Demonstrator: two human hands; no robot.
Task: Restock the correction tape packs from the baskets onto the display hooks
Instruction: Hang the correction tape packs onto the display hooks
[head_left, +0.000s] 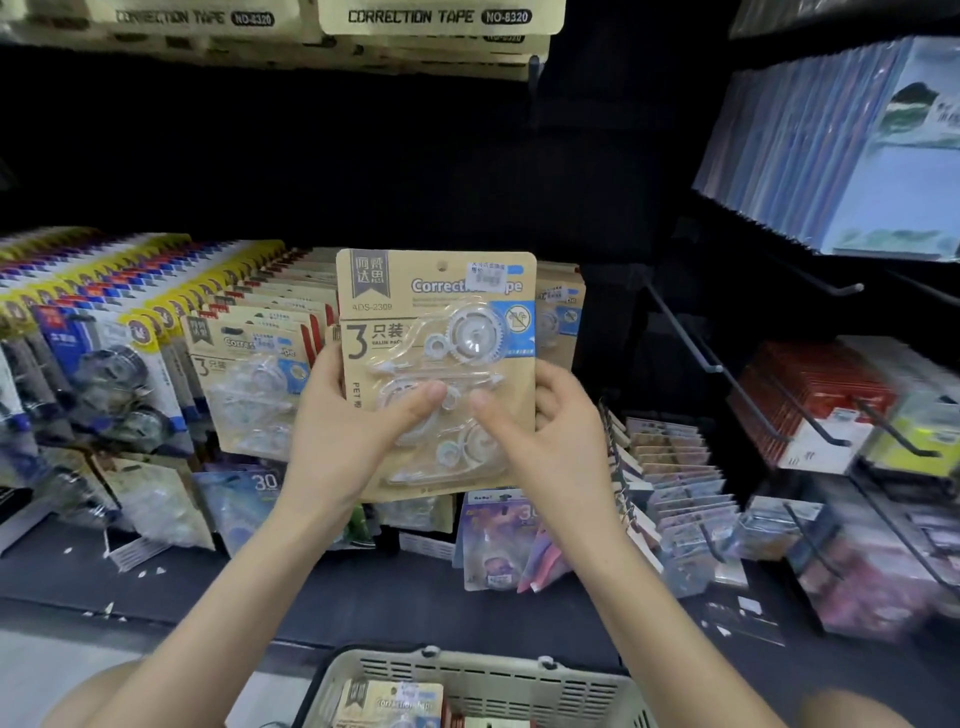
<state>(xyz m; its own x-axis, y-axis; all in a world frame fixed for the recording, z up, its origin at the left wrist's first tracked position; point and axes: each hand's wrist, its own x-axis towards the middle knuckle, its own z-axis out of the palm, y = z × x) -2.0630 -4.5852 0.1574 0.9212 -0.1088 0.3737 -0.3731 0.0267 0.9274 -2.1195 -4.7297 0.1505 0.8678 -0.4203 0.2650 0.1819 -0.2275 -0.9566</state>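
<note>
Partway through, by the look of things. Holding up one kraft-brown card blister pack of three clear correction tapes (436, 332) in front of the hooks, not yet hung. Gripped by the left hand (343, 431) at the lower left edge, thumb curled across the blister, and by the right hand (545, 431) at the right edge, thumb in front and fingers behind. Already stocked: a row of matching kraft-brown packs (254, 364) toward the left edge of the black display panel (363, 156). Left to hang: at least one more pack (389, 701) in the beige slotted plastic basket (467, 670) below (how many lie beneath cannot be told). Toward the panel's right edge, bare black metal hooks (717, 364). Along the bottom edge, a dark ledge (363, 597) flecked with white scraps. Dim shop aisle, pale floor.
</note>
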